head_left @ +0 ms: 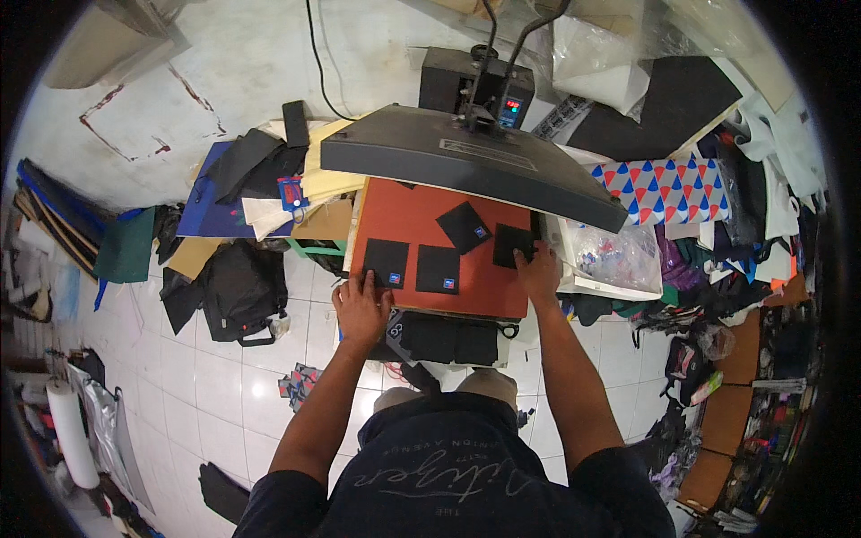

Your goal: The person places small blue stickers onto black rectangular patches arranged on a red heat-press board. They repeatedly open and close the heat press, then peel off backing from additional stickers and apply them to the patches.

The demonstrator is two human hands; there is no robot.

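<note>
A heat press has its dark grey upper plate [466, 157] raised over an orange-red pad [484, 300]. Several black fabric pieces lie on the pad; at least three carry a small blue and red print near a corner. My left hand [362, 309] rests its spread fingertips on the lower edge of the leftmost black piece [386, 255]. At the pad's right edge, my right hand [540, 276] touches the rightmost black piece [509, 244] with fingers stretched out. Between them lie a middle black piece [438, 264] and a tilted one [461, 226].
Above the plate stand the press's handle [525, 45] and a control box with a lit display [510, 109]. A white tray [619, 285] with clear plastic sits to the right. Left are yellow sheets [332, 170] and a black bag [242, 291]. More black pieces [448, 336] lie below the pad.
</note>
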